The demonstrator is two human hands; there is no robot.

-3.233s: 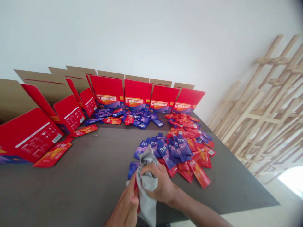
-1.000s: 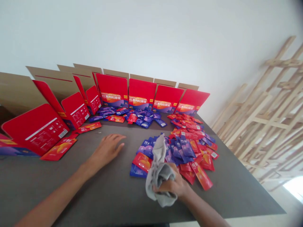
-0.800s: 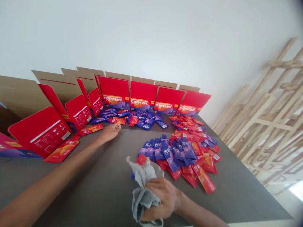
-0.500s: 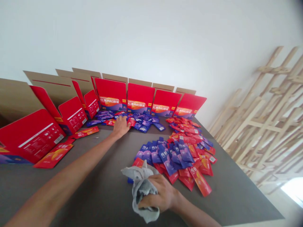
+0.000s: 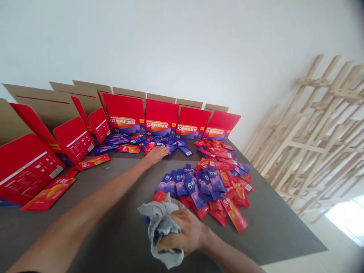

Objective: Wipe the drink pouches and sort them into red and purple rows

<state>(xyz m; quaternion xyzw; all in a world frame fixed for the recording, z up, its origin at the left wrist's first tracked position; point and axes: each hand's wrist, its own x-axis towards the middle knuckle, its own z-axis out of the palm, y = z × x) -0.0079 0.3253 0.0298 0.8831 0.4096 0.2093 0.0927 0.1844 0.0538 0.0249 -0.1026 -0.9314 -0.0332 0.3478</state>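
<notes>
My left hand (image 5: 158,154) reaches to the back of the table, over the heap of purple sachets (image 5: 172,144) below the boxes. Its fingers look stretched out and touch sachets there; the fingertips are partly hidden. A red sachet (image 5: 149,146) lies just left of the fingers. Close to me, my right hand (image 5: 186,232) is closed around a crumpled grey cloth (image 5: 165,223), held beside the near pile. In that pile, purple sachets (image 5: 193,189) lie fanned out on top of red sachets (image 5: 234,214).
Open red cartons (image 5: 162,113) line the back edge, and more red cartons (image 5: 75,138) stand along the left. Large red pouches (image 5: 51,191) lie before those. The dark table (image 5: 119,216) ends at a right edge, with wooden racks (image 5: 313,136) beyond.
My left hand has moved right along the back sachets. My right hand keeps its hold on the cloth. The view has turned slightly right.
</notes>
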